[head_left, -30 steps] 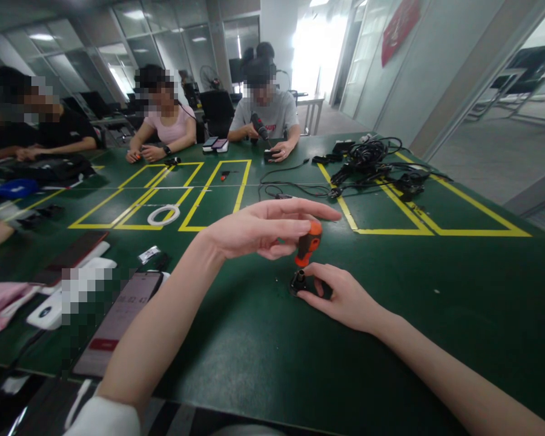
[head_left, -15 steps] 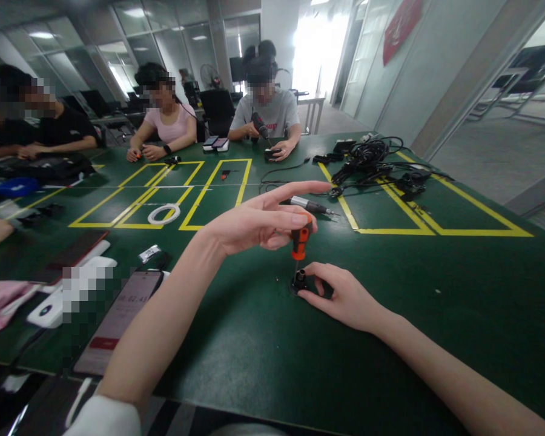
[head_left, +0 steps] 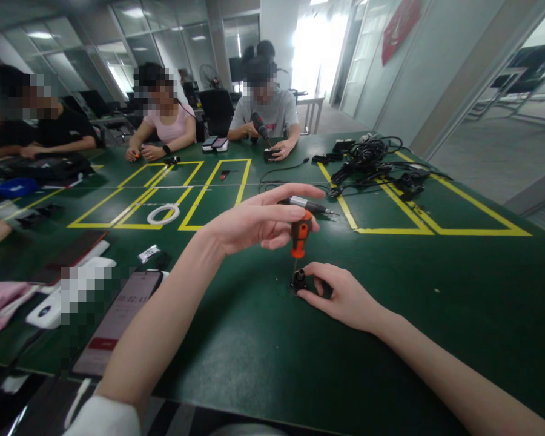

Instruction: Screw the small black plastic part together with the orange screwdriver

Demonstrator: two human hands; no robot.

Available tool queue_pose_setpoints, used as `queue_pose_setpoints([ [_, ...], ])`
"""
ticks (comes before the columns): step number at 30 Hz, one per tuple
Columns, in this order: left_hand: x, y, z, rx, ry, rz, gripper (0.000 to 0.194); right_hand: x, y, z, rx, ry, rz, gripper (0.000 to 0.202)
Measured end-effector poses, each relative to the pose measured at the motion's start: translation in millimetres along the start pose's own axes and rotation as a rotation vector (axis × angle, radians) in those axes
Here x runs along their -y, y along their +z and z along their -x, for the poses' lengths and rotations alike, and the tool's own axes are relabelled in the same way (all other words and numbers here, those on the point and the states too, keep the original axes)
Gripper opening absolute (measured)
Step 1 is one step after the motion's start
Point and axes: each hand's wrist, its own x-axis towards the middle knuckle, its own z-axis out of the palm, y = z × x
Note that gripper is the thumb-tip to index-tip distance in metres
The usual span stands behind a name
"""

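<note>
With thumb and fingers my left hand (head_left: 258,225) grips the top of a small orange-and-black screwdriver (head_left: 300,237), its index finger stretched out to the right. The screwdriver stands nearly upright, its shaft pointing down at a small round black part (head_left: 298,283) on the green table. A short dark tube rises from that part. My right hand (head_left: 340,293) pinches the part's right side between thumb and fingers, holding it against the tabletop. Whether the tip sits in a screw is too small to tell.
Behind my left hand lies a grey-and-black electric screwdriver (head_left: 309,206). Tangled black cables (head_left: 367,160) are heaped at the far right. A white tape ring (head_left: 163,214) and a phone (head_left: 118,321) lie on the left. Across the table a person (head_left: 266,115) holds a power driver.
The screwdriver handle has turned slightly in my left fingers, showing more of its dark face. Both hands stay in nearly the same place.
</note>
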Motion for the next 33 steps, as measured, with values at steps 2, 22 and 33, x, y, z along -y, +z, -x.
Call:
queue_pose_setpoints([
  [2,-0.1,1.4,0.5,-0.027,0.007,0.015,0.051,0.1,0.1,0.0,-0.003,-0.003,0.001,0.014],
  [22,0.1,1.0,0.7,0.007,-0.017,-0.026,0.03,-0.2,1.6,0.1,-0.015,-0.009,-0.014,0.012],
  [33,0.4,-1.6,-1.1,0.043,-0.014,-0.026,0.043,-0.4,0.9,0.4,-0.014,-0.008,-0.012,0.012],
])
